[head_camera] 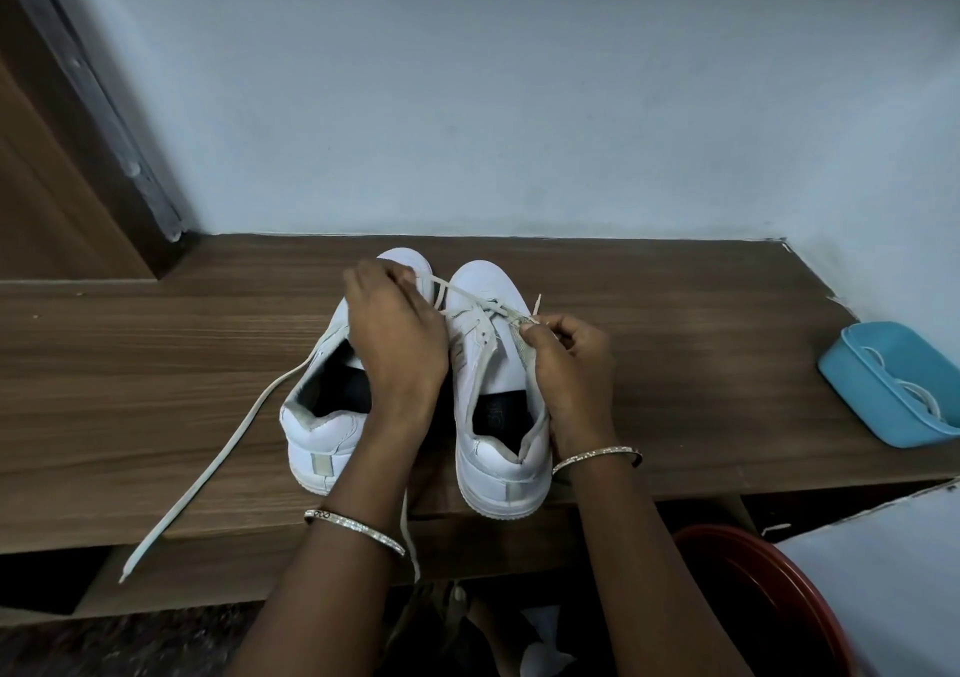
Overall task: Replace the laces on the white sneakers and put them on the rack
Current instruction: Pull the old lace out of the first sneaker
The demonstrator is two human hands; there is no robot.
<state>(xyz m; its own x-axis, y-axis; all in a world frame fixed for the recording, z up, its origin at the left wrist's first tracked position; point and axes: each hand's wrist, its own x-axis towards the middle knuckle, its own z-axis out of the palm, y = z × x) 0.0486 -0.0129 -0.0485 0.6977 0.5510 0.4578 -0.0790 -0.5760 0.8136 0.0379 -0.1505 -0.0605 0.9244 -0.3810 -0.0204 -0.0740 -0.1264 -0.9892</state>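
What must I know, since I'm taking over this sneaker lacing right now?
Hands: left hand grips one end of the lace over the toe of the left sneaker; right hand pinches the other end beside the right sneaker.
Things: both sneakers side by side on the wooden top, toes to the wall; a loose lace trails from the left sneaker over the front edge; the blue tray at right seems to hold white lace.
Done: right sneaker threaded through lower eyelets only.
To do: finish and tie it, check the left sneaker (eyelets hidden by the hand), rack both.
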